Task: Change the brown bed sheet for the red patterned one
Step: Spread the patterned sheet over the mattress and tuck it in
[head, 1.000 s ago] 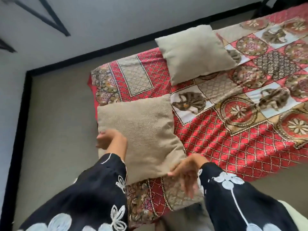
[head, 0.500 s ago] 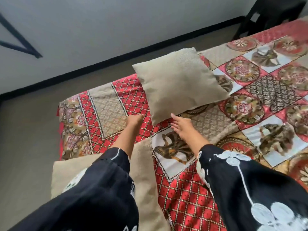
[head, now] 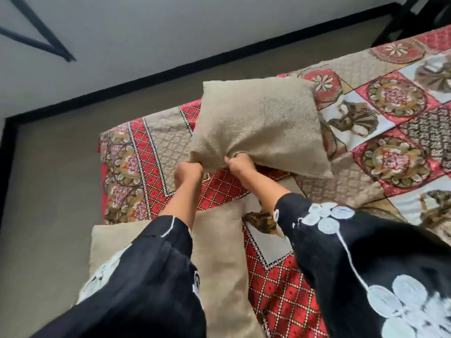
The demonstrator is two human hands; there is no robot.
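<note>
The red patterned sheet covers the low bed from the left end to the right edge of view. A beige cushion lies on it near the bed's far left end. My left hand grips the cushion's near left corner, fingers curled. My right hand pinches its near edge, bunching the fabric. A second beige cushion lies close to me under my forearms, partly hidden by my black sleeves. No brown sheet is in view.
Grey-brown floor runs along the bed's left end and far side. A white wall with a black skirting strip stands behind it. Dark chair legs show at the top right.
Both hands left the near cushion, reached forward over the sheet, and now grip the far cushion's near edge. The view has shifted forward and closer to the far cushion.
</note>
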